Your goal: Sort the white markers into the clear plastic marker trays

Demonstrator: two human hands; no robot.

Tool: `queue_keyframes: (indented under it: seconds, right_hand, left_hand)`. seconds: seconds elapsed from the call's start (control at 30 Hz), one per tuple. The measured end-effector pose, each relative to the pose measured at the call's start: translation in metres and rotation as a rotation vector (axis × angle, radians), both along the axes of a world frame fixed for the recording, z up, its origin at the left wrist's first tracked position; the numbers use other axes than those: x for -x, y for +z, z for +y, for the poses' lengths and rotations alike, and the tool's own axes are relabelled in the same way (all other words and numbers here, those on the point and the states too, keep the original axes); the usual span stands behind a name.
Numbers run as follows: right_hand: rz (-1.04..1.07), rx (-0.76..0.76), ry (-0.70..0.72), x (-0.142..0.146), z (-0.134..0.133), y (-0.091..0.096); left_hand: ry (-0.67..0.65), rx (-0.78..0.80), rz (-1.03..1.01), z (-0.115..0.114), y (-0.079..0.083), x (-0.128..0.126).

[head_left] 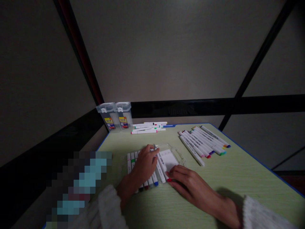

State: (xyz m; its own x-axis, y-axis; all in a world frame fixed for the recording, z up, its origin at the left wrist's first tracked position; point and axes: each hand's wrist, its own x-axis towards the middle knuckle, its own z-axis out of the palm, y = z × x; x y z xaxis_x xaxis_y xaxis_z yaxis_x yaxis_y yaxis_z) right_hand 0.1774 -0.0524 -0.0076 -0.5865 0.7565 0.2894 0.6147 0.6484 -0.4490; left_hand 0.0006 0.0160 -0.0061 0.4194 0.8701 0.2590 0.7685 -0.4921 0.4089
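Observation:
A white marker with a red end [162, 163] lies slanted over a clear plastic case [177, 152]. My left hand [145, 162] is closed at the marker's upper end, its fingers bent over the row. At the lower, red end, my right hand [188, 180] pinches the same marker between thumb and fingers. Side by side in the case, several white markers [129, 162] with differently coloured ends run under and beside my left hand, which partly hides them. To the right of the held marker, the case's white inside [169, 159] shows.
Several loose markers [200, 141] lie fanned out on the right of the pale green table [226, 175]. At the back is another pile of markers [149, 128], beside two clear lidded boxes [123, 116]. A wall panel [166, 57] rises behind the table. Something at left is pixelated.

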Motion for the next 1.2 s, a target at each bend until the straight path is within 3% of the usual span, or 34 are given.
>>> queue_keyframes:
  seconds: [0.4,1.2]
  right_hand:
    - [0.008,0.019,-0.011,0.0011,-0.0008,0.0004]
    - [-0.058,0.006,-0.009,0.0041,-0.0034,0.0069]
  left_hand:
    - [-0.011,-0.017,0.054,-0.0007,0.0055,-0.0007]
    - [-0.037,-0.067,0.029,-0.0029,-0.0015,0.0031]
